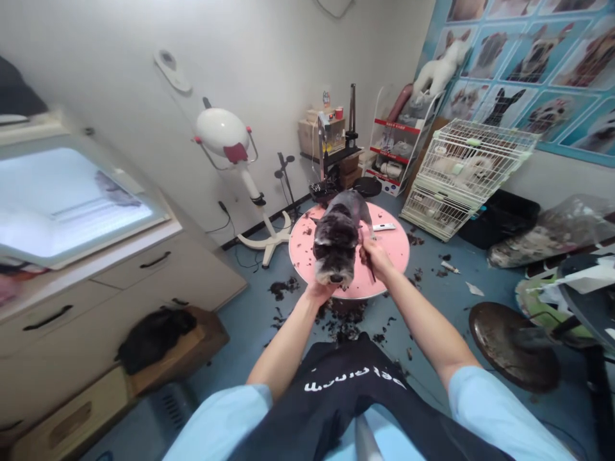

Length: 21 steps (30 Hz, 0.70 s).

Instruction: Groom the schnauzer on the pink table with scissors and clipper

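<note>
A grey dog point(336, 234) with a pale beard stands on a round pink grooming table point(396, 251), its head toward me. My left hand point(321, 292) is under its chin, supporting the muzzle; the fingertips are hidden by the beard. Beside the dog's head, on the right, my right hand point(375, 254) is closed round a slim dark tool point(373, 274) that points down. Its exact kind is too small to tell. White clippers point(384, 226) lie on the table just beyond that hand. Dark hair clippings are scattered over the tabletop.
Cut hair point(346, 317) litters the floor around the table. A white stand dryer point(223, 131) stands behind on the left. On the right are a wire cage point(461, 176) with a pale animal inside and a round stool point(512, 346). A black cat point(156, 338) lies on a box at lower left.
</note>
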Motion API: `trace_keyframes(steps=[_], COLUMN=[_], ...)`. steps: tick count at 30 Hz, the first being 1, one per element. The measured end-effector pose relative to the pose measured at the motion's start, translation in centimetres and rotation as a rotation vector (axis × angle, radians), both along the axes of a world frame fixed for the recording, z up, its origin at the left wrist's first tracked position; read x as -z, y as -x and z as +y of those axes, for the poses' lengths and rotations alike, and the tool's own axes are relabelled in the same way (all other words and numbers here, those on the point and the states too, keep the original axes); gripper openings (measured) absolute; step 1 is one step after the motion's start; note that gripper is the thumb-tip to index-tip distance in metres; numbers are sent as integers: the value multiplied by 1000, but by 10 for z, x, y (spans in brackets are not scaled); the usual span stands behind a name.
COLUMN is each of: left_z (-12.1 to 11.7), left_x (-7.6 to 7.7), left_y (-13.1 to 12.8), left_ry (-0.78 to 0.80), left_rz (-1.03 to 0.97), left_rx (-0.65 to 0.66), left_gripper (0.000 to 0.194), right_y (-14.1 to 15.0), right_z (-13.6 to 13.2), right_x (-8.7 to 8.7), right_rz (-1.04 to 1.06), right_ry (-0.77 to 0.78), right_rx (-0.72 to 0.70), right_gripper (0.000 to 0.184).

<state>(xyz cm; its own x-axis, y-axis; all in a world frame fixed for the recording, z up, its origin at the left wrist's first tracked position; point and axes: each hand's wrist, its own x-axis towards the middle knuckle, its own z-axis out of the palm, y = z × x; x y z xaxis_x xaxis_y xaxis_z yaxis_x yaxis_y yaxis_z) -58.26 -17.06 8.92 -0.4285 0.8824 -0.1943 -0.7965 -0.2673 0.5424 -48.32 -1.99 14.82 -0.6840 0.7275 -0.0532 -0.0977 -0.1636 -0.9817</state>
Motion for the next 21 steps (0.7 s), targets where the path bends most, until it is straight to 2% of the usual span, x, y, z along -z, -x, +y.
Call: trace_keyframes(steps=[2, 4, 5, 7, 9, 11, 13, 16, 21], left_z=[3, 7, 9, 13, 15, 17, 19, 21, 24], left_x=[-2, -4, -5, -6, -6, -7, -8, -11, -18], left_y=[-1, -1, -1, -2, -2, -2, -3, -7, -12], left_ry=[12, 30, 40, 43, 24, 3, 2, 29, 36], left_rz=[-6, -34, -44, -47, -49, -58, -63, -70, -99], left_rx=[-14, -36, -45, -51, -45, -42, -51, -60, -34], left_gripper=[31, 29, 28, 26, 28, 31, 31, 31, 25], right_y=[-15, -36, -47, -65, -74, -75, -72, -71, -74], right_z=[-22, -46, -58, -82, -102, -113, -117, -118, -122], right_x=[17, 30, 34, 39, 40, 41, 42, 45, 52], right_rz=[-32, -67, -97, -166, -205, -217, -257, -318, -241], right_ry=[-8, -77, -167, -444, -721, -863, -912, -912, -963], right_rx=[47, 182, 269, 401, 411, 356, 383, 501, 500], right_gripper=[40, 34, 30, 23, 25, 33, 41, 43, 39])
